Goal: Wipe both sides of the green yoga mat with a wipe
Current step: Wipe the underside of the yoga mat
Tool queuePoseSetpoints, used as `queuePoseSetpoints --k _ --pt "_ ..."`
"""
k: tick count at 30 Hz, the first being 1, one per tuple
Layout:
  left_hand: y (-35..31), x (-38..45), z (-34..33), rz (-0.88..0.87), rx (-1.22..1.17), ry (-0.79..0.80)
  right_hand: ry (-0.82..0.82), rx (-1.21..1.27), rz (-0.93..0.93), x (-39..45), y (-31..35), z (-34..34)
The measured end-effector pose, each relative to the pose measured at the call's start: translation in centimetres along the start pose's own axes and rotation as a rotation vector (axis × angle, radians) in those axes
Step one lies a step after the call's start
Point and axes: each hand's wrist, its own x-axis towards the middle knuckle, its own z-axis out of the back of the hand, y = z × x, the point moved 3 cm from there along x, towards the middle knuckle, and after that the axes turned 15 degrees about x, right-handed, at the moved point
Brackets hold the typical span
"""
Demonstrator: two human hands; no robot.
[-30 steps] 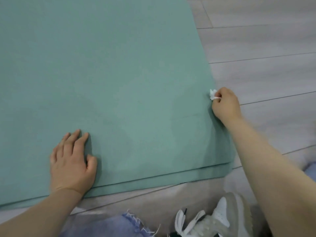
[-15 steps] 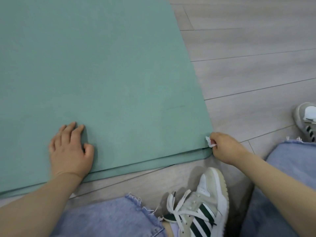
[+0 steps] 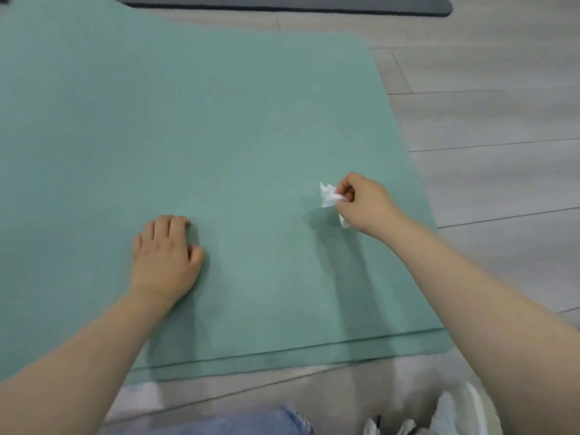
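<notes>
Green yoga mat (image 3: 219, 136): wiping in progress.
Right hand (image 3: 364, 204), pinching the wipe (image 3: 328, 194), has moved inward from the mat's right edge; left hand (image 3: 164, 255) (fingers together) presses flat.

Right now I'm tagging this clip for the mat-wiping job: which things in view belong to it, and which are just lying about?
Part of the job:
green yoga mat
white wipe, pinched in the right hand
left hand, resting on the mat

Just lying about:
dark mat at the far edge
white shoe
wood floor

Your green mat (image 3: 219, 136) lies bare from 9 through 1 o'clock; only your left hand (image 3: 164, 255) blocks at 7.
</notes>
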Motion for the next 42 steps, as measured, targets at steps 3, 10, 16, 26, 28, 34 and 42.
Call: queuePoseSetpoints --k 3,10,16,26,28,34,42 --pt "1.9 4.9 -0.8 -0.018 0.013 0.039 -0.034 0.154 -0.015 5.2 2.1 -3.1" --pt "2.5 17.6 -1.6 -0.158 0.086 0.128 -0.097 0.223 -0.015 16.0 5.1 -6.9" --pt "2.7 18.2 -3.1 -0.182 -0.066 0.083 -0.108 0.154 -0.058 21.7 7.8 -8.5" --pt "2.6 20.2 -1.7 -0.124 -0.052 0.011 -0.149 0.126 0.106 23.3 7.8 -11.5" --pt "2.5 23.6 -1.5 -0.072 -0.056 0.015 -0.109 -0.034 0.114 23.2 7.3 -11.3" --pt "1.5 33.0 -3.4 -0.146 -0.025 0.083 0.006 -0.169 0.154 24.4 6.8 -9.9" --pt "1.8 33.6 -3.8 -0.132 -0.057 0.122 -0.252 0.116 0.022 38.3 7.8 -7.0"
